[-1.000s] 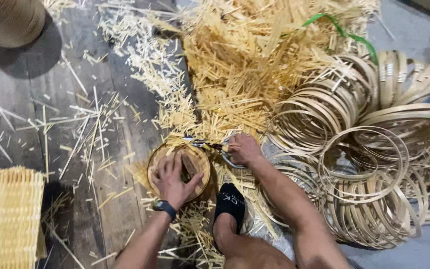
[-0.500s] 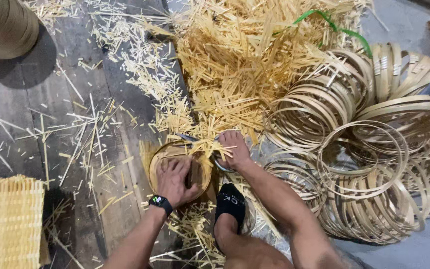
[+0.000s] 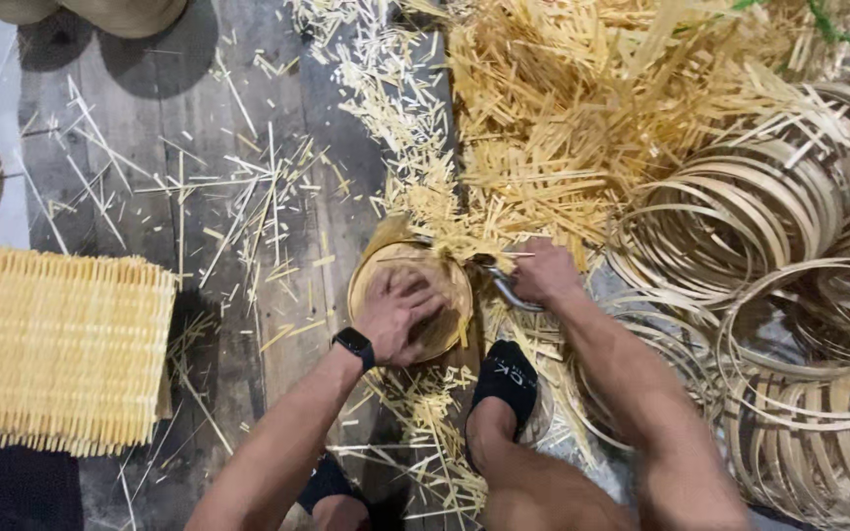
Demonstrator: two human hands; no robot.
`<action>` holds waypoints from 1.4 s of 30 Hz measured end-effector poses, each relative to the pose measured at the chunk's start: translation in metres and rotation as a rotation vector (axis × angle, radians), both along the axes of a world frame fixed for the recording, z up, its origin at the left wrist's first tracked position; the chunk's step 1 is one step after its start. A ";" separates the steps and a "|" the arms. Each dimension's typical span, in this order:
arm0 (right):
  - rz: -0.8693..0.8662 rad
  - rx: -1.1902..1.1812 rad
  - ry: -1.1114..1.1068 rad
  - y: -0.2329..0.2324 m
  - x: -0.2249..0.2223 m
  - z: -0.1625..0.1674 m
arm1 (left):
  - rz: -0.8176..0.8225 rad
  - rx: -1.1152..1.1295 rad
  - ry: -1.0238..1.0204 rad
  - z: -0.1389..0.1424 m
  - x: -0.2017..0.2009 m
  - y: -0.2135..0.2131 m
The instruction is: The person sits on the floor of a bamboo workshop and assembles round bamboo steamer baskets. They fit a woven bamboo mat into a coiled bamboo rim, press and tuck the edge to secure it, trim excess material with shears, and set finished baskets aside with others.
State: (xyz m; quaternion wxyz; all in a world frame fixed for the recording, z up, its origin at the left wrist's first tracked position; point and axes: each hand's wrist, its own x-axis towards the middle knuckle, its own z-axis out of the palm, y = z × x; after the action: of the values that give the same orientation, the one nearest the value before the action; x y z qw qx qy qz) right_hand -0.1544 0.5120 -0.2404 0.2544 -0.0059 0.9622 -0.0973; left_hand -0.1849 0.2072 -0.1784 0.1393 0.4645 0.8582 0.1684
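Left hand (image 3: 397, 313) stays spread flat on the round woven basket (image 3: 413, 295); right hand (image 3: 541, 272), now nearer its rim, grips metal shears (image 3: 506, 287)

Shears (image 3: 504, 285) perhaps, mostly under right hand (image 3: 541, 272)

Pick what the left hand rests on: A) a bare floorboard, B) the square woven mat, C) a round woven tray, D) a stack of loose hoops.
C: the left hand lies spread on the round woven tray, while the right hand grips shears at its rim.
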 end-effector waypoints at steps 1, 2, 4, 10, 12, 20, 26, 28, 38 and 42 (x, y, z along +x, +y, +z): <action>0.018 0.026 0.033 0.000 0.000 0.000 | 0.056 0.108 0.082 0.001 0.006 0.001; 0.036 0.055 0.073 0.001 -0.001 0.001 | 0.113 0.220 0.172 0.002 0.011 0.006; 0.060 0.086 0.202 -0.001 -0.003 0.003 | 0.681 0.092 -0.035 -0.001 0.024 0.023; 0.065 0.187 0.106 -0.018 -0.017 0.016 | 0.785 0.083 -0.062 -0.013 0.028 0.043; 0.009 0.141 -0.073 -0.017 -0.020 0.021 | 0.690 0.115 -0.058 -0.011 0.021 0.034; 0.124 0.211 0.330 -0.014 -0.013 0.011 | 0.414 0.022 -0.174 0.001 0.010 0.020; 0.102 0.111 0.160 -0.003 -0.007 0.007 | 0.191 0.056 -0.190 -0.006 -0.002 0.002; 0.115 0.145 0.206 -0.002 -0.008 0.005 | 0.172 0.038 -0.162 -0.005 -0.006 0.001; 0.118 0.150 0.013 -0.001 -0.020 0.003 | 0.464 -0.202 -0.156 0.002 0.005 0.011; 0.197 0.165 0.304 -0.004 -0.020 0.009 | 0.502 -0.139 -0.058 -0.019 0.018 0.016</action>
State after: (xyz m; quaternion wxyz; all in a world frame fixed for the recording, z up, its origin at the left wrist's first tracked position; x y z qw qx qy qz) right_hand -0.1745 0.5084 -0.2312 0.1143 -0.0937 0.9890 0.0092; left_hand -0.1667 0.2235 -0.1975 0.1495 0.2213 0.9517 0.1514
